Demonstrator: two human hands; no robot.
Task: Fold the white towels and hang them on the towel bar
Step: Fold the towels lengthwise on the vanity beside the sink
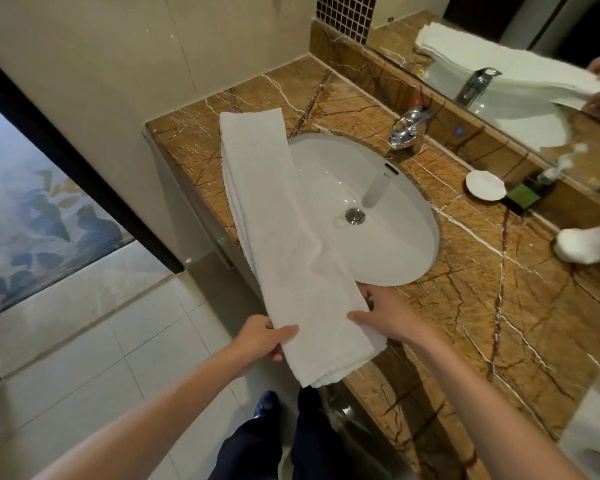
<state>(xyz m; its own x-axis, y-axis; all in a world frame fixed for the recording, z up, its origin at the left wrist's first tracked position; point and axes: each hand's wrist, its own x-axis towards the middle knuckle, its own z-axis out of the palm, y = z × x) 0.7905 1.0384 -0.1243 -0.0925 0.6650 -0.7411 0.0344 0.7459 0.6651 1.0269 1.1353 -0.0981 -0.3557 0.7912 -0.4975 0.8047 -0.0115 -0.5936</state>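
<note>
Two hands on the folded white towel (281,244).
Left hand (260,339) and right hand (383,313) both pinch its near end off the counter's (482,289) front edge.

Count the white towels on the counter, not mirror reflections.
2. One long folded towel lies over the sink's left rim, gripped by the left hand and right hand; one blurred roll, likely a towel, sits far right. Its layers may hide another.

A bathroom: oval sink (413,244), chrome faucet (406,128), marble counter (499,306), wall mirror (534,46)
</note>
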